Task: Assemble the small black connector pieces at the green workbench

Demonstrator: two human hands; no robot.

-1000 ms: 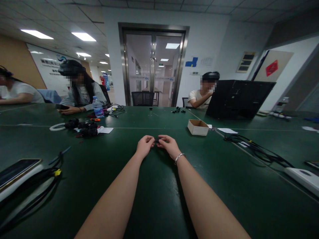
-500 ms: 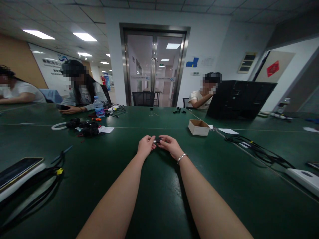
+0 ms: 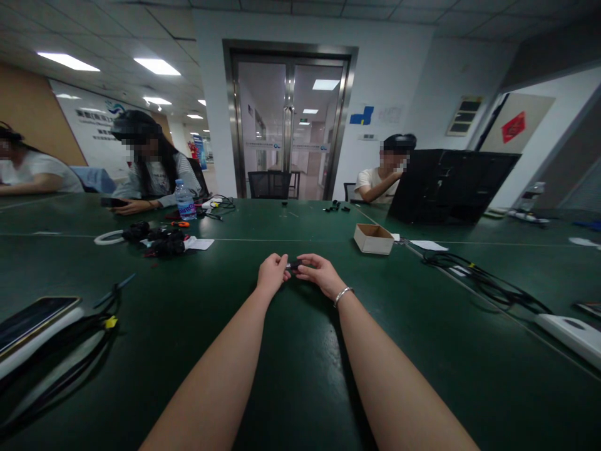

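My left hand (image 3: pixel 272 275) and my right hand (image 3: pixel 322 274) meet over the green table (image 3: pixel 300 351). Between their fingertips is a small dark object (image 3: pixel 294 265) with a pale or shiny part at its left end. It is too small to name. The left thumb and fingers pinch that left end, while the right fingertips close on the dark right end. A silver bracelet circles my right wrist. Fingers cover part of the object.
An open cardboard box (image 3: pixel 374 239) stands ahead on the right. Black cables (image 3: pixel 479 282) lie farther right, and a phone (image 3: pixel 37 319) is at the left. A bundle of black items (image 3: pixel 164 241) and a water bottle (image 3: pixel 184 200) sit ahead left. Three people sit across the table.
The dark object shows slightly more between my fingertips, and its shiny left part less. Both hands stay nearly in place; the whole view has shifted a little.
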